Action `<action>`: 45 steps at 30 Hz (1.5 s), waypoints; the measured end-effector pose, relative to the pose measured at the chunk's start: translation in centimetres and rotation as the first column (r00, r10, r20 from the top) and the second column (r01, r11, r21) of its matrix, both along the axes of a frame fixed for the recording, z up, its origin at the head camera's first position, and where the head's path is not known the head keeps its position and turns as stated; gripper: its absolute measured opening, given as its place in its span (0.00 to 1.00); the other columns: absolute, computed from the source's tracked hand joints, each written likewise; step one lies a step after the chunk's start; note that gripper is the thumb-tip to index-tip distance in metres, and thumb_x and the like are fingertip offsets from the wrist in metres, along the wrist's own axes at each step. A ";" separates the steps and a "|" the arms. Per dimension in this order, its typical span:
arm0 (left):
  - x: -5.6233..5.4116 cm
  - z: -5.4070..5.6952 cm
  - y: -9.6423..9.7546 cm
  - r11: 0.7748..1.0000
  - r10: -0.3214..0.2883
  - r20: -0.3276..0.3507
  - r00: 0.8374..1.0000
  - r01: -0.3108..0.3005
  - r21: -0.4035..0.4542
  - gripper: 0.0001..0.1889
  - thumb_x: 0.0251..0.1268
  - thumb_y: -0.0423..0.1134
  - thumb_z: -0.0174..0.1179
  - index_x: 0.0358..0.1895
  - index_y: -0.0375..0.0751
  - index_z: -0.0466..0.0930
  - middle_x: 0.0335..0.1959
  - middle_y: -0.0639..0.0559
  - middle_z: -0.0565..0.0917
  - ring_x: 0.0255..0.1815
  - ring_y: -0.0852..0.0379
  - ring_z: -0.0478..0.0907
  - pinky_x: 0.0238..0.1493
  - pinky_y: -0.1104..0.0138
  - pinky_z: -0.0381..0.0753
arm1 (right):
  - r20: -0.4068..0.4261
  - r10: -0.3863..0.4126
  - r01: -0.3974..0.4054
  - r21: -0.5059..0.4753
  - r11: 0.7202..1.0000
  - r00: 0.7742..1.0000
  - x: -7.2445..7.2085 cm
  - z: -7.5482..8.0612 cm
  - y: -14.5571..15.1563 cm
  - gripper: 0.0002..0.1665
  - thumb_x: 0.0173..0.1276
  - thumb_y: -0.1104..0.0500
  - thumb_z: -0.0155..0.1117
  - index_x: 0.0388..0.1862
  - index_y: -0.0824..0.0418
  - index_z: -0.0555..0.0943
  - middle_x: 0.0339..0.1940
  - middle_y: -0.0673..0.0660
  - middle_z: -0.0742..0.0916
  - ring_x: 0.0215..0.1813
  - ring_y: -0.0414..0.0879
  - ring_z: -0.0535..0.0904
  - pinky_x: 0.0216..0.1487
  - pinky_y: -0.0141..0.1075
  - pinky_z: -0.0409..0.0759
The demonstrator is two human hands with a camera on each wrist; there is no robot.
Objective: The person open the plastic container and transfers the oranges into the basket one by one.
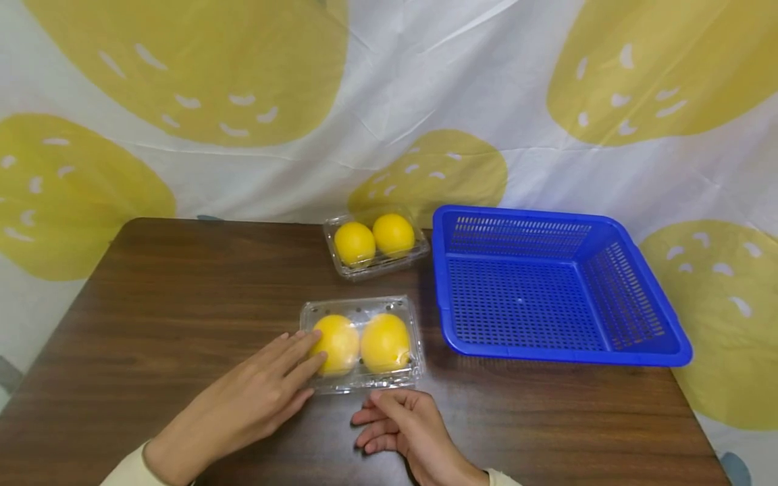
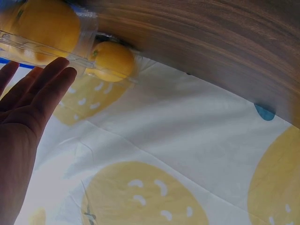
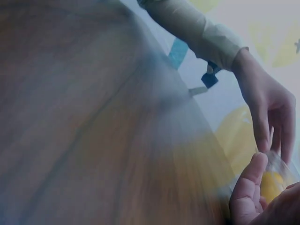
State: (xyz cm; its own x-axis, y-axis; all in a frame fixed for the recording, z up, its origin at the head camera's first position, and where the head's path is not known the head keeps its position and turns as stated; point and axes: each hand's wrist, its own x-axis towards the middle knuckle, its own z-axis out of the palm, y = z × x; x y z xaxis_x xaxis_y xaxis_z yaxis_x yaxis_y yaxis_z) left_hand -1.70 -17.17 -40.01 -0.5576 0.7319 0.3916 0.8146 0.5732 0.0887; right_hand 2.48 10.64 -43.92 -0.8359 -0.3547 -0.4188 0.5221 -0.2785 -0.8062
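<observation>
A clear plastic clamshell box lies on the table in front of me, with two round yellow fruits inside, a left one and a right one. My left hand rests its straight fingertips on the left side of this box, over the left fruit. In the left wrist view, the fingers of the left hand are extended beside the box. My right hand is at the box's front edge, fingers loosely bent, holding nothing that I can see; whether its thumb touches the box I cannot tell.
Farther back, a second clear box holds two more yellow fruits. A blue plastic basket with perforated walls stands to the right on the dark wooden table. Behind hangs a white cloth with large yellow shapes.
</observation>
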 end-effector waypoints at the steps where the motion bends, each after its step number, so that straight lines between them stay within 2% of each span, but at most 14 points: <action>1: 0.0 0.0 0.0 1.000 0.002 0.004 1.000 -0.002 0.000 0.32 0.92 0.52 0.35 0.69 0.32 0.83 0.74 0.32 0.79 0.69 0.35 0.83 0.68 0.43 0.84 | 0.004 0.004 -0.004 -0.005 1.000 1.000 0.0 0.0 -0.3 0.16 0.85 0.58 0.63 0.51 0.73 0.84 0.42 0.61 0.94 0.33 0.45 0.92 0.37 0.35 0.92; 2: 0.0 0.0 0.0 1.000 0.002 0.003 1.000 -0.002 0.004 0.34 0.92 0.52 0.31 0.69 0.32 0.83 0.74 0.32 0.80 0.68 0.35 0.83 0.68 0.43 0.84 | 0.010 0.006 -0.006 -0.010 1.000 1.000 0.0 -0.1 -0.6 0.17 0.84 0.58 0.63 0.53 0.74 0.84 0.43 0.62 0.94 0.33 0.45 0.92 0.36 0.35 0.92; 5: 0.0 0.0 0.0 1.000 0.004 0.004 1.000 -0.004 0.011 0.35 0.92 0.53 0.29 0.69 0.32 0.83 0.73 0.32 0.80 0.68 0.35 0.83 0.67 0.43 0.85 | 0.023 0.006 -0.005 -0.023 1.000 1.000 0.0 0.0 -1.3 0.19 0.84 0.58 0.64 0.57 0.75 0.84 0.46 0.63 0.94 0.33 0.45 0.92 0.35 0.34 0.91; 10: 0.1 0.0 0.0 1.000 0.004 0.005 1.000 -0.004 0.014 0.35 0.92 0.53 0.31 0.69 0.32 0.83 0.74 0.32 0.80 0.68 0.36 0.83 0.67 0.43 0.85 | 0.027 -0.009 0.010 -0.031 0.999 1.000 0.0 0.1 -2.4 0.22 0.84 0.56 0.64 0.58 0.77 0.83 0.47 0.65 0.94 0.32 0.44 0.91 0.33 0.32 0.90; 15: 0.1 -0.1 0.0 1.000 0.002 0.015 1.000 -0.002 0.009 0.30 0.91 0.51 0.39 0.70 0.33 0.83 0.74 0.33 0.80 0.69 0.36 0.83 0.68 0.44 0.85 | 0.028 -0.026 0.027 -0.033 0.999 0.999 0.0 0.2 -3.1 0.25 0.85 0.54 0.64 0.59 0.79 0.82 0.48 0.66 0.94 0.32 0.43 0.91 0.32 0.31 0.89; 20: 0.1 -0.1 0.0 1.000 0.002 0.013 1.000 -0.002 0.005 0.33 0.91 0.52 0.34 0.69 0.32 0.83 0.74 0.32 0.80 0.69 0.35 0.83 0.68 0.44 0.84 | 0.031 -0.041 0.043 -0.043 0.998 0.999 0.0 0.3 -3.8 0.26 0.85 0.54 0.64 0.59 0.80 0.81 0.47 0.67 0.94 0.30 0.42 0.90 0.31 0.30 0.88; 22: 0.1 -0.2 0.0 1.000 0.004 0.014 1.000 -0.004 0.000 0.30 0.92 0.51 0.38 0.69 0.32 0.83 0.74 0.32 0.80 0.69 0.35 0.83 0.69 0.44 0.84 | 0.036 -0.049 0.050 -0.042 0.998 0.998 0.0 0.3 -4.0 0.25 0.85 0.54 0.64 0.59 0.79 0.81 0.47 0.67 0.94 0.30 0.42 0.90 0.30 0.30 0.88; 25: 0.2 -0.1 0.0 1.000 0.009 0.023 1.000 -0.008 -0.011 0.23 0.89 0.47 0.55 0.69 0.32 0.83 0.74 0.32 0.80 0.69 0.35 0.83 0.68 0.44 0.84 | 0.039 -0.060 0.061 -0.042 0.997 0.997 0.0 0.3 -4.3 0.24 0.85 0.55 0.64 0.58 0.79 0.81 0.46 0.67 0.94 0.29 0.43 0.90 0.29 0.30 0.88; 27: 0.2 0.0 0.0 1.000 0.016 0.032 0.999 -0.015 -0.019 0.23 0.80 0.43 0.69 0.70 0.33 0.83 0.74 0.32 0.79 0.69 0.35 0.83 0.68 0.45 0.85 | 0.044 -0.065 0.067 -0.045 0.997 0.997 0.0 0.3 -4.5 0.24 0.85 0.54 0.64 0.58 0.78 0.82 0.46 0.66 0.94 0.29 0.43 0.90 0.29 0.30 0.88; 30: 0.3 0.2 0.1 0.999 0.026 0.042 0.999 -0.025 -0.024 0.30 0.67 0.39 0.79 0.70 0.32 0.83 0.74 0.33 0.79 0.70 0.36 0.83 0.67 0.45 0.86 | 0.054 -0.068 0.070 -0.047 0.996 0.996 0.0 0.3 -4.9 0.23 0.85 0.53 0.65 0.57 0.77 0.82 0.45 0.65 0.94 0.29 0.42 0.90 0.29 0.30 0.87; 33: 0.3 0.2 0.2 0.999 0.027 0.042 0.999 -0.026 -0.022 0.32 0.62 0.37 0.81 0.69 0.32 0.83 0.74 0.32 0.80 0.69 0.36 0.83 0.66 0.45 0.86 | 0.061 -0.069 0.072 -0.049 0.996 0.996 0.0 0.3 -5.1 0.23 0.85 0.53 0.65 0.56 0.76 0.83 0.44 0.64 0.94 0.28 0.42 0.89 0.28 0.29 0.87; 39: 0.3 0.3 0.4 0.999 0.027 0.033 0.999 -0.027 -0.020 0.32 0.60 0.37 0.82 0.68 0.31 0.84 0.73 0.32 0.81 0.68 0.35 0.84 0.66 0.46 0.86 | 0.073 -0.062 0.067 -0.078 0.995 0.995 -0.1 0.6 -5.2 0.23 0.84 0.55 0.65 0.57 0.78 0.83 0.42 0.60 0.94 0.28 0.39 0.88 0.28 0.27 0.86; 45: 0.4 0.5 0.3 0.999 0.036 0.044 0.998 -0.035 -0.020 0.31 0.61 0.37 0.82 0.67 0.31 0.85 0.72 0.32 0.82 0.68 0.36 0.84 0.64 0.46 0.87 | 0.095 -0.069 0.079 -0.099 0.992 0.993 -0.1 0.7 -5.3 0.20 0.83 0.57 0.65 0.56 0.76 0.84 0.41 0.58 0.94 0.27 0.37 0.87 0.27 0.26 0.85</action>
State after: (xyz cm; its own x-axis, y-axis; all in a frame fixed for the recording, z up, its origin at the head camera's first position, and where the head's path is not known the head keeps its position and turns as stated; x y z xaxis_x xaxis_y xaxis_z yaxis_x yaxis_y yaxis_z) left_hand -1.31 -16.84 -39.52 -0.5999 0.7187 0.3516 0.7893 0.6035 0.1133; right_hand 2.40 5.31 -43.23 -0.8214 -0.3384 -0.4592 0.5671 -0.3976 -0.7213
